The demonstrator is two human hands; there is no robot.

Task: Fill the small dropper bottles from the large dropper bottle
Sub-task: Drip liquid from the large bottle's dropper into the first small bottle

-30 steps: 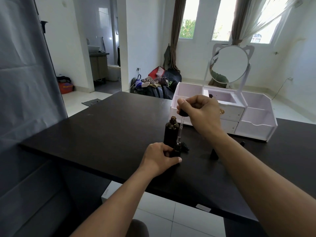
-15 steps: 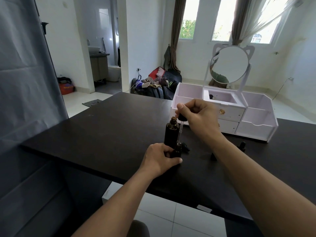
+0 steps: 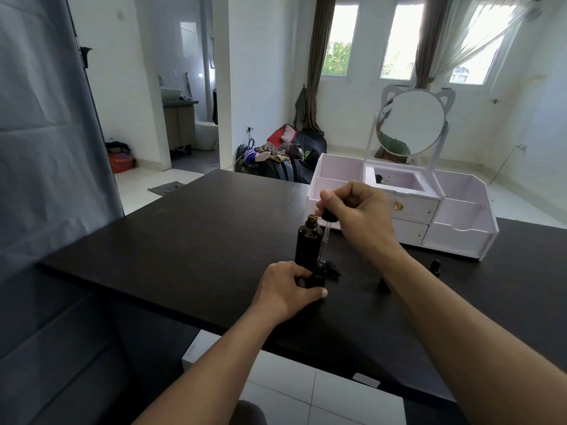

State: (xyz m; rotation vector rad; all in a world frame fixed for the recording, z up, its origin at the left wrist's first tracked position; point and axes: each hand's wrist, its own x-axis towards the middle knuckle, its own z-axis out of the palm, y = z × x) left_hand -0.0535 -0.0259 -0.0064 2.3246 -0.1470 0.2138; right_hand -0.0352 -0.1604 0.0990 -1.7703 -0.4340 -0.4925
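Nearest, the left hand (image 3: 290, 288) rests on the dark worktop (image 3: 184, 240) with its fingers curled round a small dropper bottle (image 3: 317, 277), clamping it upright, probably so the narrow mouth stays put while it is filled. Just above, the glass pipette (image 3: 323, 243) comes down almost vertically with its tip at or inside that small bottle's neck; which of the two cannot be told. The right hand (image 3: 356, 213) pinches the pipette's black rubber bulb (image 3: 328, 216) between thumb and fingers, a hold that lets it squeeze liquid out in a controlled way.

Touching or just behind the left hand's fingers stands the large dropper bottle (image 3: 308, 243), open at the neck and kept close, likely so each refill is a short trip. A small black cap (image 3: 333, 269) lies just right of the held bottle, set aside within reach. Farther right, partly hidden by the right forearm, two more small dropper bottles (image 3: 434, 268) wait their turn. At the far edge sits a white organiser (image 3: 460, 231) with drawers and a round mirror (image 3: 411, 122).
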